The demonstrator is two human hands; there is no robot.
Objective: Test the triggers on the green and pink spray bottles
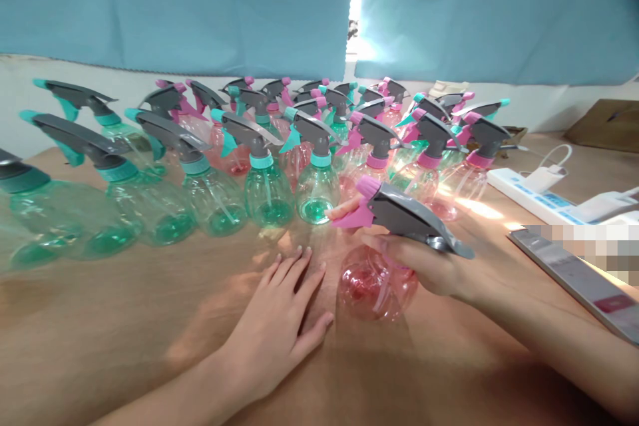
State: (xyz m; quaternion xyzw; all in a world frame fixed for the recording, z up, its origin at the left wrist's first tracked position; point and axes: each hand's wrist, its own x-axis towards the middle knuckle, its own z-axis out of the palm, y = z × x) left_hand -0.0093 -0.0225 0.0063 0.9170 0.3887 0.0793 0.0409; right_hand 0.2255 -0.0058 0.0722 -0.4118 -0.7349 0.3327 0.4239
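My right hand is wrapped round the neck of a clear pink spray bottle, with a finger by its pink trigger. The bottle's grey sprayer head has a pink nozzle pointing up and to the left. Flat on the table, fingers spread, lies my left hand, just left of that bottle and holding nothing. Beyond the hands, a green spray bottle with a teal collar stands nearest the held one. Another green spray bottle is beside it.
Several more green and pink spray bottles stand in rows across the wooden table. At the right are a white power strip with plugs in it and a phone. A brown box sits at the far right. Blue curtains hang behind.
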